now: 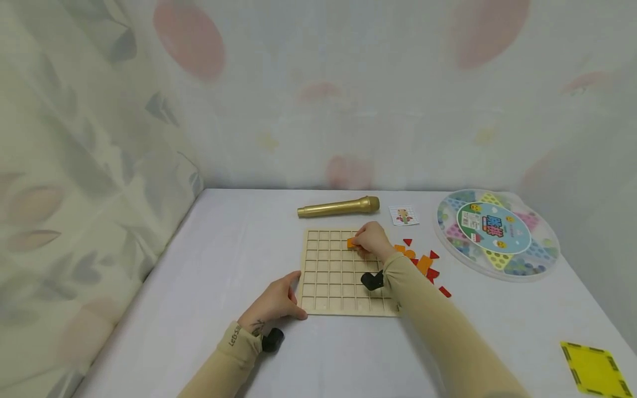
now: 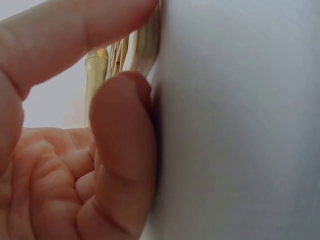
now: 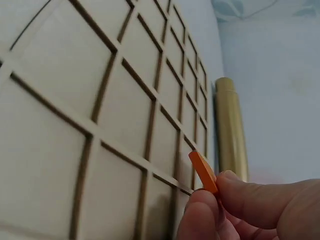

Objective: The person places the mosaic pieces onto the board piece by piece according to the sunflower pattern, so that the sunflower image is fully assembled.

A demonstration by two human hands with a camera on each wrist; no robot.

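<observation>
A pale wooden grid board [image 1: 322, 276] with raised lines lies flat on the table. My right hand [image 1: 373, 241] is over its far part, pinching a small orange tile [image 3: 203, 171] between thumb and fingers. In the right wrist view the tile is tilted close to the board's surface; whether it touches is unclear. My left hand [image 1: 275, 301] rests at the board's near left corner, a finger along the left side and the thumb by the corner. In the left wrist view that thumb [image 2: 122, 150] lies against the white tabletop.
Several red and orange pieces [image 1: 424, 264] are scattered right of the board, partly behind my right forearm. A gold microphone [image 1: 338, 207] and small picture card [image 1: 403, 215] lie beyond it. Farther right are a round clear case [image 1: 497, 235] and a yellow square [image 1: 595, 369].
</observation>
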